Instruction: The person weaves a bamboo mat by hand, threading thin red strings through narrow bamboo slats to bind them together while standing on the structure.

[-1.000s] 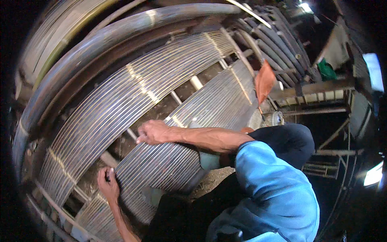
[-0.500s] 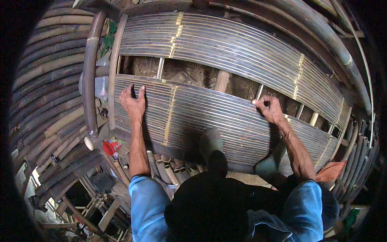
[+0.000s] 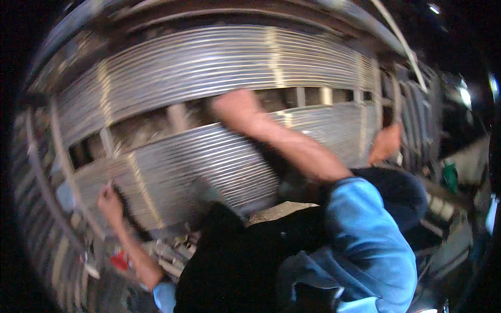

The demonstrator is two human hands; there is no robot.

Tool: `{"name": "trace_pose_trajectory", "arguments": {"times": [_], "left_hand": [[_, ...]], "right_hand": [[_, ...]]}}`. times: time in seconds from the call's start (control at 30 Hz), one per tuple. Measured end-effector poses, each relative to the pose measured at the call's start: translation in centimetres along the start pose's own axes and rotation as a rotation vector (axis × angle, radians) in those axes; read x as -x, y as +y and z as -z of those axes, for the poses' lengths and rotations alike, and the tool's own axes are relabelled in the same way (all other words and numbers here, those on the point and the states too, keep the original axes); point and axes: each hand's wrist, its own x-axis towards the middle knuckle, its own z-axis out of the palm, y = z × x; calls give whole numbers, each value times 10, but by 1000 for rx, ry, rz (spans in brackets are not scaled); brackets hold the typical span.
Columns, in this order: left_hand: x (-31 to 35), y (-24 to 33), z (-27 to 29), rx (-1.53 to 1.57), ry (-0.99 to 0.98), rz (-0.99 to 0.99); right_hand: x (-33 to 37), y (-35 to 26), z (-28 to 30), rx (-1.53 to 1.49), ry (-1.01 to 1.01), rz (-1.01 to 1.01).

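Two long panels of narrow dark slats lie before me, the far panel (image 3: 188, 65) and the near panel (image 3: 177, 161), each crossed by pale yellowish bindings. My left hand (image 3: 109, 206) is over the left end of the near panel, its fingers drawn together; whatever may be between them is too blurred to make out. My right hand (image 3: 237, 109) is over the gap between the panels, near the middle, with its fingers smeared by motion. Whether it holds anything does not show. Its forearm crosses above the near panel.
Crossbars, one a wooden bar (image 3: 178, 119), span the gap between the panels. Dark poles (image 3: 44, 250) lie side by side at the left. A red container (image 3: 120, 260) is below my left hand. An orange-brown piece (image 3: 386, 143) is beyond the right end.
The view has swung to the right and blurred. My right hand has moved off the near panel's far edge to over the gap. My left hand's fingers, apart before, now look closed.
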Motion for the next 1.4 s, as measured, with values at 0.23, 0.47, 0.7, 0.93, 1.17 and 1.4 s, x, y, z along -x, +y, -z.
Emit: {"name": "trace_pose_trajectory", "arguments": {"times": [0.23,0.47,0.7,0.93,1.17,1.4], "left_hand": [[-3,-184,197,986,-239,229],[-7,-176,301,889,390,28],[-79,40,125,148,143,-278],[-104,87,-24,-277,105,-325],[-103,90,-21,-203,-62,-347],[-97,85,65,117,-259,-142]], "right_hand": [[-22,-57,-5,-443,188,211],[-84,-120,-21,-682,40,159],[-130,-179,-28,-726,-14,53],[-177,-213,-70,-727,-65,17],[-186,-230,-63,-975,-31,76],[-151,-198,-39,-1448,18,166]]}}
